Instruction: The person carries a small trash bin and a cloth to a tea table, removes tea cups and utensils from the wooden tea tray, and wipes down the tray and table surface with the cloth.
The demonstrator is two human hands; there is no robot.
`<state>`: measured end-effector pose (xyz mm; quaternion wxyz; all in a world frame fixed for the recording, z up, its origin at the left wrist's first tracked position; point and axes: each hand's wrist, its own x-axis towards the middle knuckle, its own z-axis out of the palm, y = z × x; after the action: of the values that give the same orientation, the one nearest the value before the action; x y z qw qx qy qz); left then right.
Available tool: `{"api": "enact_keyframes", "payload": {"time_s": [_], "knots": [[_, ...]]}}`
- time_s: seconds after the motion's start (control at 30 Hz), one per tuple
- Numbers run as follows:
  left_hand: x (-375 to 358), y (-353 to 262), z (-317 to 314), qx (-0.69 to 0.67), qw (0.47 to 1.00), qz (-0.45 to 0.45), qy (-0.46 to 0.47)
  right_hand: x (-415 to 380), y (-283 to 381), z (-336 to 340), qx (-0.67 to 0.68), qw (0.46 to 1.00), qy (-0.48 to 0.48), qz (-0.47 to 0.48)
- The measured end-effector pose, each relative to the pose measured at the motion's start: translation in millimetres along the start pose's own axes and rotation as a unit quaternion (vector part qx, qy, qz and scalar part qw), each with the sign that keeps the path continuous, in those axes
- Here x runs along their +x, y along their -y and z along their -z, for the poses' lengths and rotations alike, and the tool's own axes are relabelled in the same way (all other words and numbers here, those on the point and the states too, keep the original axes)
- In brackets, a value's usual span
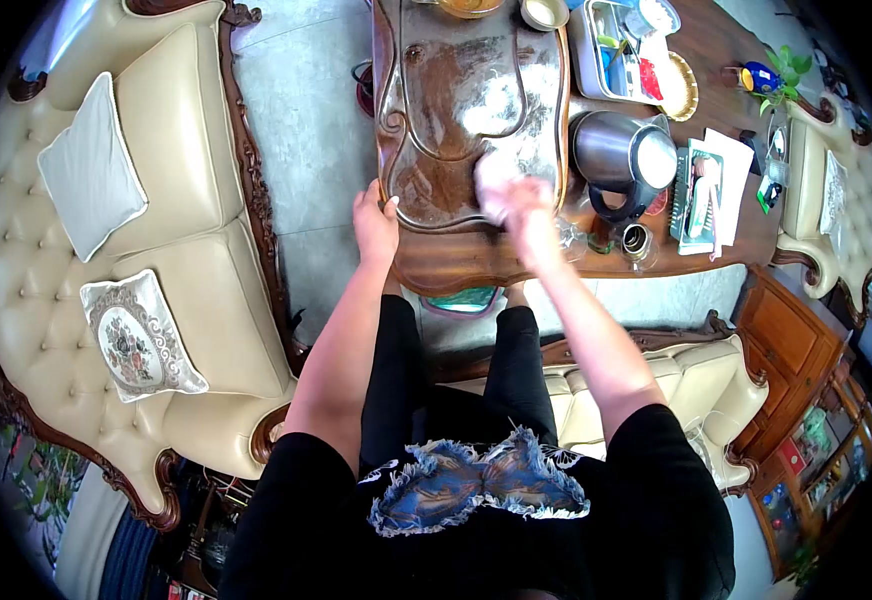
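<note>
My right hand (524,200) presses a pale cloth (494,180) onto the carved wooden tea tray (426,110) on the dark wooden table (456,262). The cloth is bunched under the fingers and partly hidden by them. My left hand (375,222) grips the near-left edge of the table beside the tray, holding nothing else. The tray's surface shows shiny wet streaks.
A steel kettle (621,152) stands right of the tray, with a small cup (638,240) and papers (711,185) beyond. A plastic box (621,50) of items sits at the far right. A cream sofa (156,220) with cushions lies to the left, a cabinet (791,350) to the right.
</note>
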<state>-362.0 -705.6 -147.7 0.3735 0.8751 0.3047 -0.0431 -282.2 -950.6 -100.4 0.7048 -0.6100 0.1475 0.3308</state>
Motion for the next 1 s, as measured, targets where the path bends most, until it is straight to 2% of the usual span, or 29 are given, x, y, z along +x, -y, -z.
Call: {"api": "enact_keyframes", "payload": {"time_s": [0.03, 0.07, 0.1, 0.17, 0.23, 0.33, 0.43, 0.47, 0.5, 0.53, 0.57, 0.63, 0.67, 0.7, 0.77, 0.8, 0.87, 0.9, 0.93, 1.0], "knots": [[0, 3, -1, 0.000, 1.000, 0.000, -0.001, 28, 0, 33, -0.103, 0.991, -0.061, 0.066], [0, 8, -3, -0.013, 1.000, 0.004, 0.002, 53, -1, 62, -0.203, 0.963, -0.120, 0.131], [3, 10, -4, -0.027, 1.000, 0.005, 0.004, 57, 8, 62, -0.315, 0.920, -0.153, 0.178], [1, 10, -5, -0.023, 1.000, 0.002, -0.008, 55, 34, 49, -0.536, 0.784, -0.214, 0.230], [5, 14, -10, -0.019, 1.000, 0.016, -0.008, 56, -14, 23, -0.530, 0.757, -0.300, 0.235], [4, 11, -7, -0.030, 0.999, 0.018, 0.001, 5, -44, -45, -0.533, 0.745, -0.345, 0.207], [10, 29, -11, -0.025, 0.999, -0.021, 0.002, -20, -61, -77, -0.412, 0.882, -0.117, 0.197], [14, 38, -14, -0.063, 0.997, -0.022, 0.025, -24, -49, -79, -0.438, 0.862, -0.101, 0.236], [19, 49, -19, -0.101, 0.994, -0.021, 0.046, -20, -34, -87, -0.437, 0.861, -0.107, 0.236], [24, 65, -24, -0.131, 0.986, -0.001, 0.099, -9, -22, -96, -0.444, 0.846, -0.144, 0.256], [25, 64, -16, -0.129, 0.986, -0.003, 0.102, 4, -13, -104, -0.451, 0.829, -0.182, 0.276], [22, 53, 8, -0.158, 0.972, 0.059, 0.161, 26, -9, -122, -0.477, 0.823, -0.116, 0.285], [19, 49, 19, -0.151, 0.973, 0.063, 0.163, 33, -17, -132, -0.507, 0.824, -0.070, 0.242], [15, 53, 24, -0.149, 0.973, 0.064, 0.166, 29, -22, -140, -0.592, 0.771, -0.060, 0.228], [7, 60, 35, -0.198, 0.959, 0.084, 0.183, 10, -30, -141, -0.632, 0.735, -0.063, 0.239], [4, 74, 33, -0.179, 0.961, 0.079, 0.196, -1, -33, -136, -0.632, 0.735, -0.064, 0.237], [-10, 84, 42, -0.157, 0.962, 0.080, 0.208, -24, -37, -121, -0.686, 0.697, -0.012, 0.210], [-14, 89, 46, -0.135, 0.964, 0.080, 0.217, -32, -40, -112, -0.708, 0.669, -0.017, 0.225], [-17, 101, 45, -0.098, 0.969, 0.041, 0.222, -39, -38, -101, -0.715, 0.662, -0.010, 0.225], [-31, 113, 47, -0.086, 0.972, 0.030, 0.216, -51, -36, -79, -0.726, 0.643, -0.018, 0.244]]}}
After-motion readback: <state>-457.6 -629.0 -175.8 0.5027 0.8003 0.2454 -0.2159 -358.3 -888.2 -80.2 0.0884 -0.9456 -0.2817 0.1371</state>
